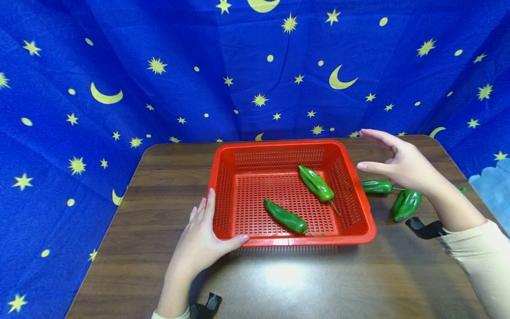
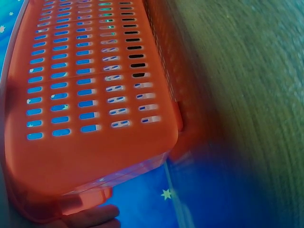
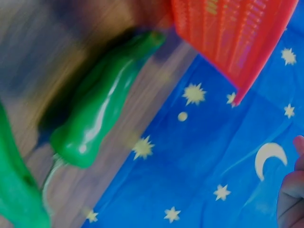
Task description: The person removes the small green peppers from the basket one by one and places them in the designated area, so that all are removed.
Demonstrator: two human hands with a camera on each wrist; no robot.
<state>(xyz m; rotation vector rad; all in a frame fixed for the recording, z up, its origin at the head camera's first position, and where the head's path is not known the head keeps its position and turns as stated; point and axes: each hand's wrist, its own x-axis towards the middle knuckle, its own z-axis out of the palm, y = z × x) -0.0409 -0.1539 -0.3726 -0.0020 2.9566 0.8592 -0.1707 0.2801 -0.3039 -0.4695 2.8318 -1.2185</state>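
A red plastic basket with slotted walls stands on the table, holding two green peppers: one pepper near its front, another pepper towards the right. My left hand holds the basket's front left corner, thumb along the front rim and fingers down the left side. Fingertips show under the rim in the left wrist view. Right of the basket, my right hand hangs in the air, thumb and fingers apart, nothing between them. Beneath it lie a green pepper and a second pepper.
A green tip shows beyond the right forearm, its rest hidden. The brown wooden table ends at a blue curtain with yellow moons and stars. Black straps hang at both wrists.
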